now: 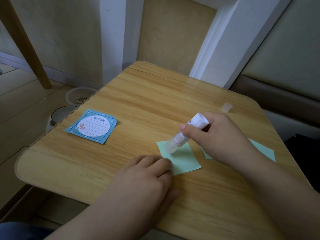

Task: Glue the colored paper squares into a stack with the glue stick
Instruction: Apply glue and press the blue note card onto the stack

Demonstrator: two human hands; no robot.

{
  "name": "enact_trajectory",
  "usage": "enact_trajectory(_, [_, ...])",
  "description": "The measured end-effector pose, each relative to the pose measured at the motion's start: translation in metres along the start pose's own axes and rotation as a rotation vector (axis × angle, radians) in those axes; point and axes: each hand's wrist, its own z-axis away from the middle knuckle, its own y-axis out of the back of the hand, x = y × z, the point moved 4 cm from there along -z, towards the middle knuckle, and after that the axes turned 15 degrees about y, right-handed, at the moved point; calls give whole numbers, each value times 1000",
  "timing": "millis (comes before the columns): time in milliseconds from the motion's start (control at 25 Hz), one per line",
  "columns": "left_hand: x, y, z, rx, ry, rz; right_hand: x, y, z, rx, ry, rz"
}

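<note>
Fingers (186,129) grip glue stick (180,138) tilted, tip down-left.

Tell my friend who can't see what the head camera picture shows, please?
A person's right hand presses a glue stick onto a green paper square while the left hand holds its edge down on a wooden table. Another green square lies partly under the right arm; a blue notepad sits to the left, and the cap farther back.
</note>
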Motion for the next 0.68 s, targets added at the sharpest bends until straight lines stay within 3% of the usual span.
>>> enact_trajectory(320, [1,2,0,-2,16,20,4,-10,1,-44,-16,0])
enact_trajectory(680, [4,3,1,0,23,25,37,21,12,48,-105,104])
